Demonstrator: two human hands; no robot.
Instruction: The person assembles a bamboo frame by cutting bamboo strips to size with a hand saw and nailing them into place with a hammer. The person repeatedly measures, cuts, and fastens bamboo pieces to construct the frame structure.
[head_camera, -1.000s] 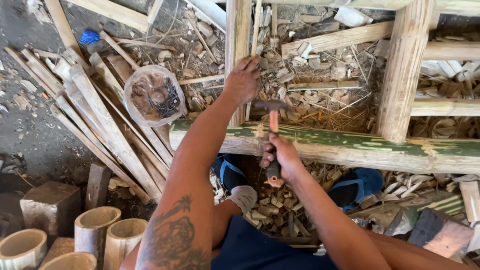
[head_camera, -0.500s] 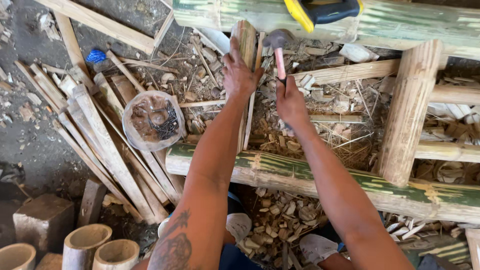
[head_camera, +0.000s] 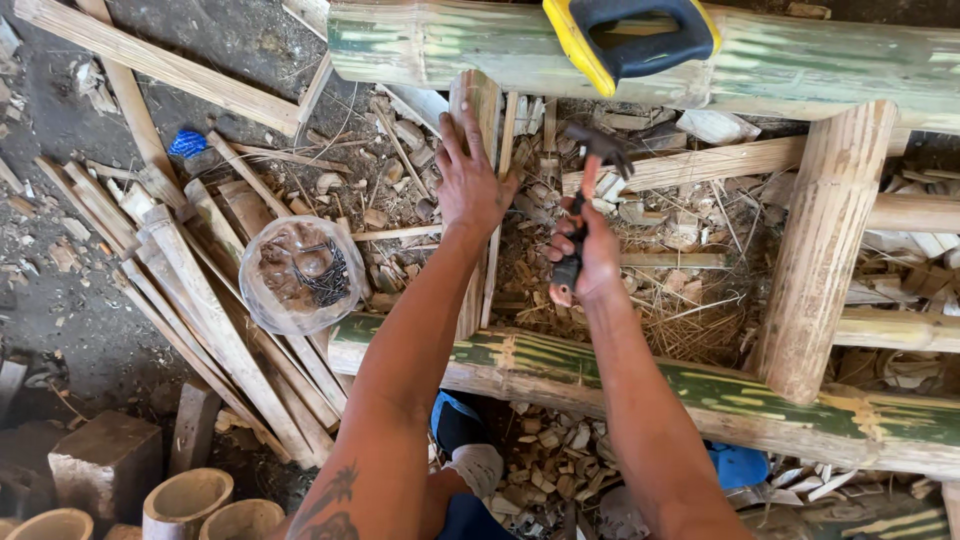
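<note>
My left hand presses flat on an upright split bamboo slat that runs between two green bamboo poles, the far pole and the near pole. My right hand grips a claw hammer by its dark handle, its head raised just right of the slat. A thicker bamboo crosspiece joins the two poles at the right.
A hand saw with a yellow and black handle lies on the far pole. A clear bag of nails rests on loose slats at left. Cut bamboo tubes and a wood block stand at lower left. Shavings cover the ground.
The view has tilted up, bringing the far pole and saw into sight. My left hand stays on the slat; the hammer has come back from near the slat's top and is raised to its right.
</note>
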